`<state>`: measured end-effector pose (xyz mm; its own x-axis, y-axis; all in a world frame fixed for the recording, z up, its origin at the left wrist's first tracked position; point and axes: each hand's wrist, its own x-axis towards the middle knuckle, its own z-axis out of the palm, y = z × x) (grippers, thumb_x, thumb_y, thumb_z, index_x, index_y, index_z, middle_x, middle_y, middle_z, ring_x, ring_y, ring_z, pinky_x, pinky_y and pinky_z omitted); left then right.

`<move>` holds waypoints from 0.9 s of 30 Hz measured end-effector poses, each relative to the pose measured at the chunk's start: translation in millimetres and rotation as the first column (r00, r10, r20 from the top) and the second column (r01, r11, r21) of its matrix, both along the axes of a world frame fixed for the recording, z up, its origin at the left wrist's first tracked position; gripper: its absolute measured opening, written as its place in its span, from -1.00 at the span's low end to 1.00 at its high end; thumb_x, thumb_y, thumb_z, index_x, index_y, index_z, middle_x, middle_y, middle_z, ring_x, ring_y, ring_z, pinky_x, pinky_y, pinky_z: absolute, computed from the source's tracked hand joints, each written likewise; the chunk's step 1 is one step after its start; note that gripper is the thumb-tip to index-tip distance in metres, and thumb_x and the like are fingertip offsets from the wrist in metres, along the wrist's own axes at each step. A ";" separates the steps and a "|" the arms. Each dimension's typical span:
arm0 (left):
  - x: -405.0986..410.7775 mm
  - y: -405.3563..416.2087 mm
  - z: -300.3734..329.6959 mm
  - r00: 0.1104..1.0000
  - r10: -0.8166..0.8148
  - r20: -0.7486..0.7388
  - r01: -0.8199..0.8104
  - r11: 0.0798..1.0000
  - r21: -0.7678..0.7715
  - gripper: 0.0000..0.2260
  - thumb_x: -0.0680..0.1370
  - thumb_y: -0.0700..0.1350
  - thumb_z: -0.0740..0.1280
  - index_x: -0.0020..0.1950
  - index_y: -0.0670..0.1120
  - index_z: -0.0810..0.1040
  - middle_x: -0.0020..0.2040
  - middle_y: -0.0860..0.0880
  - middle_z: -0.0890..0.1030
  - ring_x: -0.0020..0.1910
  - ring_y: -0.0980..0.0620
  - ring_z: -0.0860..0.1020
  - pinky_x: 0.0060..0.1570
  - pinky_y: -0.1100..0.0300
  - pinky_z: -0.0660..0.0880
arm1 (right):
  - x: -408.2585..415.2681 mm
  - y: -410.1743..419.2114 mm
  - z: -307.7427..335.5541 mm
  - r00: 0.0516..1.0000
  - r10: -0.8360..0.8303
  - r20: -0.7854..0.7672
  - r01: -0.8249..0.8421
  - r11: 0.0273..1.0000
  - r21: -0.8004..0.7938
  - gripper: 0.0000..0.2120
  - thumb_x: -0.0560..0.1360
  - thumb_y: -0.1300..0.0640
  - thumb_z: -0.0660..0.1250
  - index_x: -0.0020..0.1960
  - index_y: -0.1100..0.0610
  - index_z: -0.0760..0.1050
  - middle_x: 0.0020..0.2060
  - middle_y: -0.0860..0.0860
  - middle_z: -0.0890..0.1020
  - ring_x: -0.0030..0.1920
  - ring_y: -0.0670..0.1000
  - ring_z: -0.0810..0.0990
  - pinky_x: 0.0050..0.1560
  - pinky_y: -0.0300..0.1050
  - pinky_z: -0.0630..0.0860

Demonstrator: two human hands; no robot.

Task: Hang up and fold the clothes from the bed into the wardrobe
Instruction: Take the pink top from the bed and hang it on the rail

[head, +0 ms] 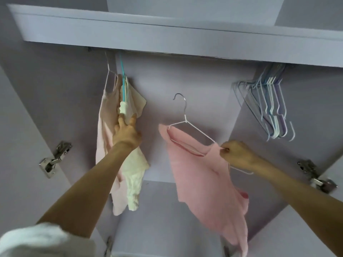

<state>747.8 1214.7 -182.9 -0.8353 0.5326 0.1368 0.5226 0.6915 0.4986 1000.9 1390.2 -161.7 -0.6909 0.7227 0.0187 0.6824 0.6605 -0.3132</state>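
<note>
Inside the lilac wardrobe, a pale pink top (104, 138) and a cream top (132, 175) hang from the rail on a white hanger and a teal hanger (122, 84) at the left. My left hand (126, 134) presses against these hanging clothes, its fingers up on the cream fabric. A pink shirt (204, 179) hangs on a white wire hanger (185, 121) held in mid-air at the centre, its hook off the rail. My right hand (234, 154) grips the hanger's right end and the shirt's shoulder.
Several empty pastel hangers (269, 106) hang bunched at the right end of the rail. The wardrobe's top panel (167, 34) runs above. Metal door hinges (55, 156) (315, 175) sit on both side walls. A shelf lies below the clothes.
</note>
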 end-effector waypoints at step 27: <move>-39.7 -20.0 -18.6 0.985 0.009 -0.174 0.018 0.988 0.152 -0.48 0.57 -0.11 0.20 0.51 0.06 0.15 -0.06 -0.19 0.62 -0.08 -0.25 0.54 -0.21 0.08 0.42 | -264.9 -66.1 -0.2 0.872 0.245 -0.423 -0.370 0.897 -0.243 -0.60 0.59 0.19 0.07 0.43 0.20 0.25 0.28 0.19 0.47 0.24 0.19 0.45 0.18 -0.11 0.37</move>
